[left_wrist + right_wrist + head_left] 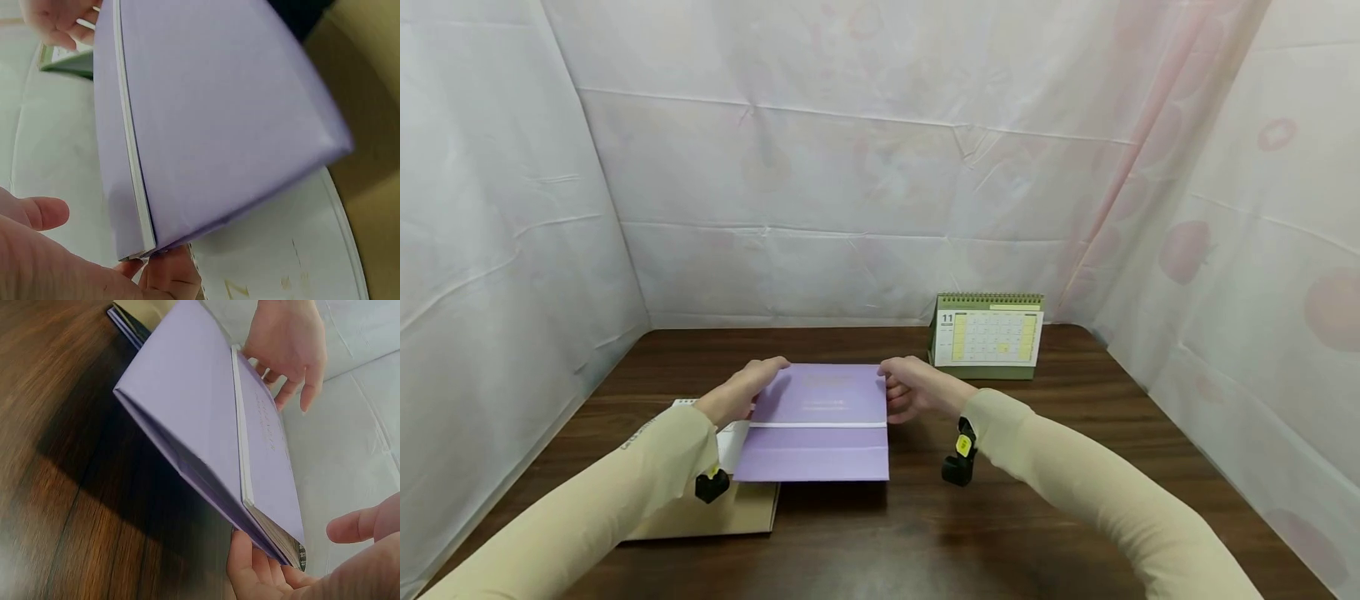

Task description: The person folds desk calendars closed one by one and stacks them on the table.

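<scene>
A purple desk calendar with a white strip across it is held up over the table, tilted. My left hand holds its left edge and my right hand its right edge. In the left wrist view, fingers curl beneath the calendar, with the thumb raised apart. The right wrist view shows fingers under the other edge, where page edges and a bit of dark binding show. Below my left arm lie a white spiral-bound item and a brown cardboard-like sheet, both partly hidden.
A green desk calendar with a month page stands upright at the back right of the dark wooden table. Pale patterned curtains enclose the back and both sides.
</scene>
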`<state>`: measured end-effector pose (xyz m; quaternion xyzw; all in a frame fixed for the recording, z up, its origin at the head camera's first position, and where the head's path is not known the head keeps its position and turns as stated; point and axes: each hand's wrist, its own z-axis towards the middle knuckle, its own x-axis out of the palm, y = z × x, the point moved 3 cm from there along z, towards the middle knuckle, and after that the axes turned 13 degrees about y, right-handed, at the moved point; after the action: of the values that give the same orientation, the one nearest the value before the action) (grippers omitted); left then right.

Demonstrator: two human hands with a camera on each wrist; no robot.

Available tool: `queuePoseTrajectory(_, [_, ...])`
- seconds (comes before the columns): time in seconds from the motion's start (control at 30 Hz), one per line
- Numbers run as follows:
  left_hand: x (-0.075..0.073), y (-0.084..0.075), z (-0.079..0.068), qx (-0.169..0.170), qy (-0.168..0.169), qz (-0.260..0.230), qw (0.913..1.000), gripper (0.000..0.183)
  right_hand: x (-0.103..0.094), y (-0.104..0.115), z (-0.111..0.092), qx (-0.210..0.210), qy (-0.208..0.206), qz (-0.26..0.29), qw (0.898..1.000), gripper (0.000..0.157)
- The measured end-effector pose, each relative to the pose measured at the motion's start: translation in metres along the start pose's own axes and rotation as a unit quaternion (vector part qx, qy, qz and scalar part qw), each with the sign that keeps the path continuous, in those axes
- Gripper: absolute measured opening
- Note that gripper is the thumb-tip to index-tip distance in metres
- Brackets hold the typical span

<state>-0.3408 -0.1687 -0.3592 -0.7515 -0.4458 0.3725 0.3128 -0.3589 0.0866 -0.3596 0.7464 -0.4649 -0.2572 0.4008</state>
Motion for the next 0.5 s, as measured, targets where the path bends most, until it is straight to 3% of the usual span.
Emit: queuePoseTrajectory(0.5, [-0.03,0.008,-0.002,-0.005,-0.019,0.018,0.9996,0.081,0.033,0.005,0.015,-0.025,0.014,0.006,1.0,0.044])
